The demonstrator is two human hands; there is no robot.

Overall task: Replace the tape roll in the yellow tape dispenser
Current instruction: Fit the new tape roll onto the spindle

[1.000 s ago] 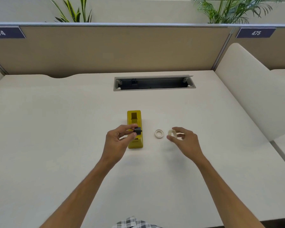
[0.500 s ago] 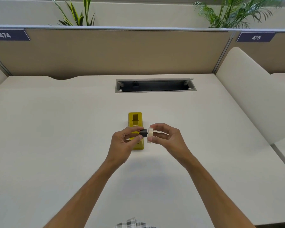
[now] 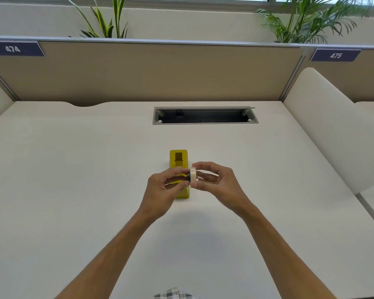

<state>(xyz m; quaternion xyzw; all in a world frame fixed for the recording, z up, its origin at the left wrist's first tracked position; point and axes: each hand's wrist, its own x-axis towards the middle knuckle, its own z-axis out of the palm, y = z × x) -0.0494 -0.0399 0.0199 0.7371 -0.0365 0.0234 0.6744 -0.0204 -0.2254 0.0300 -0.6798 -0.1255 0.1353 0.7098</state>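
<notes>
The yellow tape dispenser point(image 3: 178, 161) lies on the white desk point(image 3: 73, 180), its tape well open at the far end. Just above its near half, my left hand point(image 3: 162, 190) pinches a small black spool core point(image 3: 188, 177) between thumb and forefinger. My right hand point(image 3: 216, 182) holds a cream tape roll point(image 3: 193, 174) on edge by its rim. The roll sits against the core, partly over it. My hands hide the dispenser's near half and the desk just right of it.
A rectangular cable slot point(image 3: 205, 115) is set into the desk behind the dispenser. A tan partition point(image 3: 149, 72) closes the back, and a white curved side panel point(image 3: 333, 126) stands at the right.
My right hand carried the cream roll from the desk at the right over to the black core in my left hand. The roll now sits against the core. A second ring on the desk is out of sight.
</notes>
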